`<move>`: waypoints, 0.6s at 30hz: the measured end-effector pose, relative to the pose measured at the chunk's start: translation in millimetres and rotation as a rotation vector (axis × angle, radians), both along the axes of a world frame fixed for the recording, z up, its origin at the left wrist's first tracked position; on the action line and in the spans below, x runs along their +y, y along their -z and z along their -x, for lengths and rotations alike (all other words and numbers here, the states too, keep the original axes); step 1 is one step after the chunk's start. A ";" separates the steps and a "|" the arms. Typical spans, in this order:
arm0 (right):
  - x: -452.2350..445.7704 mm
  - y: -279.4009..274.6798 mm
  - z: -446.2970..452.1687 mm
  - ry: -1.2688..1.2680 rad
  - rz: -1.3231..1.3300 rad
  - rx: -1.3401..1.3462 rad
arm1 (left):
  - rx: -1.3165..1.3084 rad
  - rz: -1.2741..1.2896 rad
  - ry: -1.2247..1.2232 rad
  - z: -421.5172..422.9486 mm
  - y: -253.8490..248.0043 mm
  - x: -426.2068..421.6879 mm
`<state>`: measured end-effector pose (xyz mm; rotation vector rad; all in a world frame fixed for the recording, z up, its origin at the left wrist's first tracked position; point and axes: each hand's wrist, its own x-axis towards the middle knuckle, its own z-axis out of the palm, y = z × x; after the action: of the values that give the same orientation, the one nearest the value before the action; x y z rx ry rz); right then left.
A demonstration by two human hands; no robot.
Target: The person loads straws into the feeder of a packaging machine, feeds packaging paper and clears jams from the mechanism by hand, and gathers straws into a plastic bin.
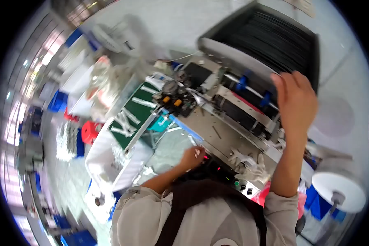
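Observation:
My right hand (297, 96) is raised at the right, over the near edge of a grey bin (233, 47) filled with thin black strips (266, 39). Its fingers bend down and whatever they may hold is hidden. Beside it lies a machine (242, 106) with a metal rod and blue clamps (242, 83). Low in the middle, my left hand (192, 158) is curled near a control panel (217, 168) with red lit digits; a small pale thing shows at its fingertips, too small to name.
White gloves (250, 166) lie on the machine table's near edge. Left of it, a green conveyor belt (127, 117) carries white strips. A red stool (91, 132), a white sack (104, 164) and a round white stool (338, 186) stand around.

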<state>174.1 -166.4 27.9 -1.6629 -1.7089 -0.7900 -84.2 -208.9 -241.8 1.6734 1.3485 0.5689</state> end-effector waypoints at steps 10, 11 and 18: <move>1.1 14.9 -9.9 0.058 -0.030 -0.082 | -0.082 0.325 -0.055 25.2 21.3 -142.3; 4.2 14.9 -9.9 0.048 -0.034 -0.088 | -0.084 0.321 -0.030 29.3 29.1 -151.1; -2.1 10.2 -5.7 0.081 -0.025 -0.081 | -0.161 0.446 -0.239 56.9 25.2 -210.3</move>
<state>179.8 -168.5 17.7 -1.7133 -1.6879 -0.9242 -141.1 -419.2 -267.0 1.0955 1.4410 0.4827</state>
